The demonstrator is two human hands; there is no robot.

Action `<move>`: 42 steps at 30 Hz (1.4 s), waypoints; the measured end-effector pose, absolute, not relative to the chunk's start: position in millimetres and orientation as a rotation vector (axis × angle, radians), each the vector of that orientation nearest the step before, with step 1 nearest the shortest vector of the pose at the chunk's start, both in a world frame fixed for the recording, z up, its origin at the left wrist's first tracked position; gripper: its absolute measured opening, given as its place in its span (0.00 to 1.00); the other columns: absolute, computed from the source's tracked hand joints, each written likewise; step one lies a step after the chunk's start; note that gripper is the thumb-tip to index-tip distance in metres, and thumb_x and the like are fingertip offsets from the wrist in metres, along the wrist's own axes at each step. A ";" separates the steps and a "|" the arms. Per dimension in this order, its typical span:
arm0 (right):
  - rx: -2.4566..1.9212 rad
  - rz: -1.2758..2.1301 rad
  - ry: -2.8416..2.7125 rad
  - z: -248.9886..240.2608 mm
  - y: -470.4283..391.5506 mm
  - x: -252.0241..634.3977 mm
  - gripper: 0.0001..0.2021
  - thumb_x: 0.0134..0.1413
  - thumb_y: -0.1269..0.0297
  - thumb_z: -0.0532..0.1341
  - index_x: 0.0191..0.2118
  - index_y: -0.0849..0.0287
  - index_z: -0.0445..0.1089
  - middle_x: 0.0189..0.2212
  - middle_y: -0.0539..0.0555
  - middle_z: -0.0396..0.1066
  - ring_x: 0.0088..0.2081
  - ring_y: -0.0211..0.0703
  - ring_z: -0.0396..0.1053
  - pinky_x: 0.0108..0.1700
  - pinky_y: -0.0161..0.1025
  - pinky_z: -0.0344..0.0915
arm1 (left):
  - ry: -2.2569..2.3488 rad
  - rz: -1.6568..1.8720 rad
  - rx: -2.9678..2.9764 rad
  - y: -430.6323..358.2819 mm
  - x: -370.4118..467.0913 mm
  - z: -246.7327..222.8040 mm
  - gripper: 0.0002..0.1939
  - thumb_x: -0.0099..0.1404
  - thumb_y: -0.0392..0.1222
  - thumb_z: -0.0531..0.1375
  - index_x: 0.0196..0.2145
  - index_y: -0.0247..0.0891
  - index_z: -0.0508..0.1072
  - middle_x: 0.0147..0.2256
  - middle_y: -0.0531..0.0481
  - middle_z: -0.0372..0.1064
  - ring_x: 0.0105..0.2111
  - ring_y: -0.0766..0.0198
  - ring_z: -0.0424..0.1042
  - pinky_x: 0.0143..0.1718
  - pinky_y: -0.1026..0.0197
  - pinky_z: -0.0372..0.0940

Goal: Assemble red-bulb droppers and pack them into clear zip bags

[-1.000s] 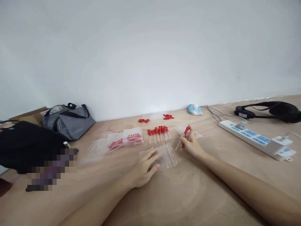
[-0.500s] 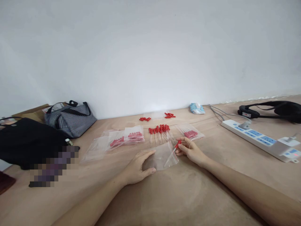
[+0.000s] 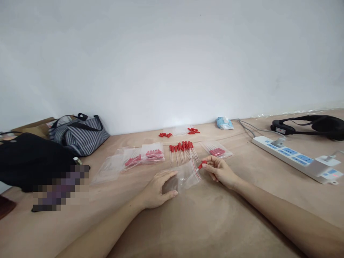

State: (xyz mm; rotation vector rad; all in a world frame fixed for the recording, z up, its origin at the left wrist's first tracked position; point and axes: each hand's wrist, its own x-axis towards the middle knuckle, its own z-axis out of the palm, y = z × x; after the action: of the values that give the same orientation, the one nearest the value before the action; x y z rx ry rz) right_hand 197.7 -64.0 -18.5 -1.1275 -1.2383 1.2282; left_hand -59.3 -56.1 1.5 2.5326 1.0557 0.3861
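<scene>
A clear zip-lock bag [image 3: 185,181] lies flat on the table, its red-striped mouth facing right. My left hand [image 3: 159,188] rests at the bag's left end, thumb and fingers spread apart. At the mouth, my right hand [image 3: 219,170] pinches the red rubber bulb of a dropper [image 3: 203,164]; the dropper's clear tube points left and down into the bag's opening. Just beyond the bag, several assembled droppers [image 3: 182,147] with red bulbs lie in a row. A filled bag of droppers [image 3: 217,150] is to their right, and more filled bags [image 3: 153,153] overlap on the left.
Loose red bulbs [image 3: 165,135] and clear tubes [image 3: 180,131] lie near the wall. A white power strip [image 3: 295,157], a black headset [image 3: 309,125] and a blue packet [image 3: 225,123] are on the right. A striped bag [image 3: 80,134] and a black bag [image 3: 34,161] stand left.
My right hand has brought the dropper's tube end into the bag's mouth, tilting the dropper flatter. My left hand stays nearly where it was on the bag.
</scene>
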 end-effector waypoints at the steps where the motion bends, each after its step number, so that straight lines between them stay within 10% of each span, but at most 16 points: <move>1: -1.127 1.221 -1.234 -18.6 -64.0 197.6 0.19 0.38 0.51 0.63 0.32 0.59 0.61 0.21 0.43 0.62 0.10 0.23 0.51 0.09 0.26 0.47 | 1.043 0.381 2.540 -56.3 -59.1 1.9 0.27 0.57 0.48 0.57 0.54 0.41 0.59 0.54 0.45 0.58 0.54 0.53 0.55 0.54 0.48 0.51; 8: -0.947 1.522 -1.370 -18.2 -67.0 199.9 0.18 0.40 0.53 0.64 0.31 0.58 0.56 0.29 0.47 0.69 0.15 0.29 0.63 0.14 0.28 0.58 | 0.964 0.325 2.592 -56.6 -57.0 4.5 0.20 0.59 0.45 0.55 0.50 0.47 0.65 0.55 0.47 0.56 0.54 0.53 0.54 0.54 0.46 0.49; 16: -0.832 1.650 -1.219 -19.9 -67.4 197.3 0.17 0.42 0.53 0.63 0.29 0.56 0.55 0.28 0.47 0.68 0.33 0.37 0.71 0.43 0.44 0.65 | 1.002 0.254 2.560 -57.6 -55.5 9.1 0.16 0.63 0.43 0.50 0.49 0.50 0.66 0.55 0.51 0.56 0.55 0.54 0.53 0.54 0.46 0.48; 42: -1.054 1.478 -1.595 -22.2 -53.6 217.9 0.14 0.30 0.57 0.68 0.23 0.62 0.69 0.23 0.50 0.70 0.26 0.35 0.66 0.31 0.35 0.62 | 0.831 0.351 2.445 -53.3 -59.3 7.5 0.17 0.59 0.45 0.56 0.47 0.45 0.68 0.53 0.48 0.60 0.54 0.57 0.57 0.54 0.50 0.53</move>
State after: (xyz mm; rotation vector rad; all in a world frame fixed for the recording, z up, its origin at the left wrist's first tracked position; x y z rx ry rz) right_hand 217.9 -53.6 -22.2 -1.0536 -1.5949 1.4779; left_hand -59.3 -53.3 7.5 2.4453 0.8313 0.3509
